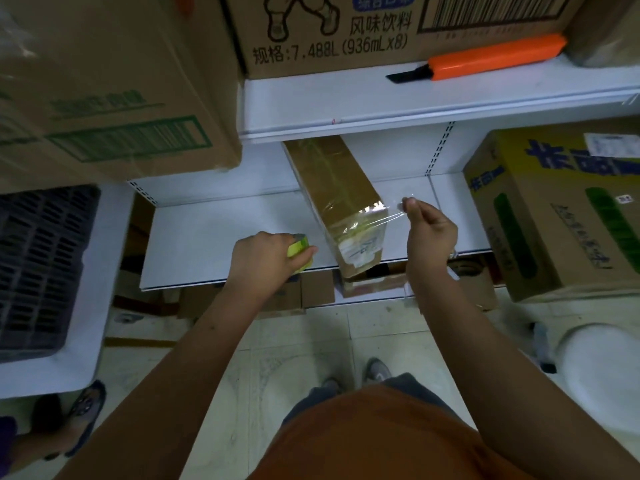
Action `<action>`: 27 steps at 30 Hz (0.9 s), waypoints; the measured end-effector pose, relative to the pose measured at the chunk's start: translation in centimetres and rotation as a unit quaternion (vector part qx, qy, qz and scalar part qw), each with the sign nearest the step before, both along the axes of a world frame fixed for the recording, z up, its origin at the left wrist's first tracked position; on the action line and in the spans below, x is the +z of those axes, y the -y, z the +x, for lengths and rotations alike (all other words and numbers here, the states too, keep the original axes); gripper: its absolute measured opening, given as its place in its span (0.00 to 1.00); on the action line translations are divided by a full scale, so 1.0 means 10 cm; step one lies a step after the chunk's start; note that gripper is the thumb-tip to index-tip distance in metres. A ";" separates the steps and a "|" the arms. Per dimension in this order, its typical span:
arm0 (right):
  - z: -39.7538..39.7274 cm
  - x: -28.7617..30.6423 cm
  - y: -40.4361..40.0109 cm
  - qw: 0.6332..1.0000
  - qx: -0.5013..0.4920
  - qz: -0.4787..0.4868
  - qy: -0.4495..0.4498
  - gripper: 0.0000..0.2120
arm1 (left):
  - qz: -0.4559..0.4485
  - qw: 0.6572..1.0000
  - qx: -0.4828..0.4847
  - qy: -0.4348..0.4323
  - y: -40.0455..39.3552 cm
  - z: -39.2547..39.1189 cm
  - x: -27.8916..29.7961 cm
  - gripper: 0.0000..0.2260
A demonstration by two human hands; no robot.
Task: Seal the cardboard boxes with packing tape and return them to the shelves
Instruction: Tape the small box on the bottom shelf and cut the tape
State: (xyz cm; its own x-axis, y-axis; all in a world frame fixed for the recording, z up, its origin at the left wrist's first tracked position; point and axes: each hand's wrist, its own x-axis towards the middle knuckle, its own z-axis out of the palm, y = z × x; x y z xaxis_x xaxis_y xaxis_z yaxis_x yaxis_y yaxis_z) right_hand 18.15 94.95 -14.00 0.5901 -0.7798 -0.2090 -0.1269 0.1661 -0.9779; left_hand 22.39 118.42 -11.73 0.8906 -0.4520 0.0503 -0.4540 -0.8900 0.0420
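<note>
A long narrow cardboard box [337,192] lies on the white lower shelf [214,244], its near end sticking out past the shelf's front edge. Clear packing tape wraps that near end. My left hand [265,259] grips a yellow-green tape roll [298,249] just left of the box. My right hand [427,230] pinches the free end of a clear tape strip [391,216] that stretches from the box's right side. An orange box cutter [485,57] lies on the upper shelf.
Large printed cartons stand on the upper shelf [329,36], at the left [104,91] and on the right [561,209]. A black plastic crate [38,265] sits at the left. Flattened cardboard lies under the shelf. Another person's feet [69,414] stand at the lower left.
</note>
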 end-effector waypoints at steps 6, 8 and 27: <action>0.20 -0.31 0.02 0.998 0.011 0.038 -0.051 0.05 | 0.028 0.999 -0.014 -0.017 0.08 0.26 -0.20 0.24; 0.33 -0.38 0.07 0.994 0.018 0.096 -0.055 0.05 | 0.037 0.998 -0.023 -0.036 0.21 0.37 -0.25 0.23; 0.69 -0.29 0.05 0.958 0.062 -0.177 -0.217 0.20 | 0.027 0.981 -0.090 -0.168 1.10 0.50 -0.26 0.19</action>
State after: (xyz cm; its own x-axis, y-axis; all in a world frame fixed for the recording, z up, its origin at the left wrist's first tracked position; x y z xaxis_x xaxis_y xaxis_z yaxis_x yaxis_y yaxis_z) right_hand 25.05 94.46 -16.88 0.5996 -0.7773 -0.1904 -0.5317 -0.2091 -0.8207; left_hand 27.43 107.43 -14.35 0.7584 -0.5974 -0.2607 -0.5728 -0.8017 0.1710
